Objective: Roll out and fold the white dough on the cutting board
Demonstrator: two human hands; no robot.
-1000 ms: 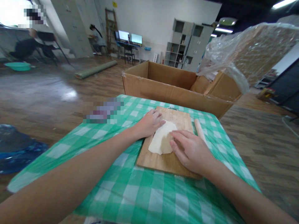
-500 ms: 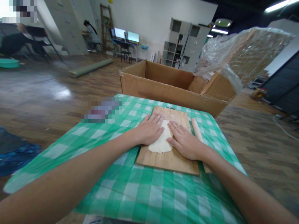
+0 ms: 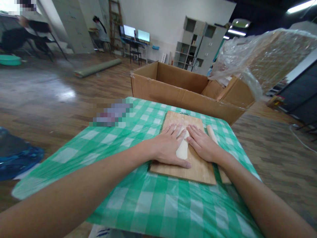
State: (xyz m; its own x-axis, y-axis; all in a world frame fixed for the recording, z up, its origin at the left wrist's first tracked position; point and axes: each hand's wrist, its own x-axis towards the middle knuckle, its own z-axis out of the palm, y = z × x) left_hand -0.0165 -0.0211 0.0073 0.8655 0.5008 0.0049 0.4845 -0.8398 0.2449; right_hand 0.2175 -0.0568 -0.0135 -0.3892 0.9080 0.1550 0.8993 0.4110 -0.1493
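Dough (image 3: 182, 150) lies right under your palms, a thin pale sheet on the wooden board (image 3: 182, 172), a little right of centre on the checked tablecloth (image 3: 158, 201). And your left hand (image 3: 166, 147) is open and spread flat over the left part of it, thumb stretched out just past the near edge. Over on the right, your right hand (image 3: 203, 144) is open too, laid flat with its fingertips at the far right edge; neither one grips anything. Expect a light, soft, floppy piece, by the look of it: it should give under a palm, stretch if pulled and tear at a thin edge. Pinching one corner is risky; better to slide flat fingers under both sides and spread the support. It may cling to the wood, so ease it. A pale rod (image 3: 212, 134) rests just right of the board.
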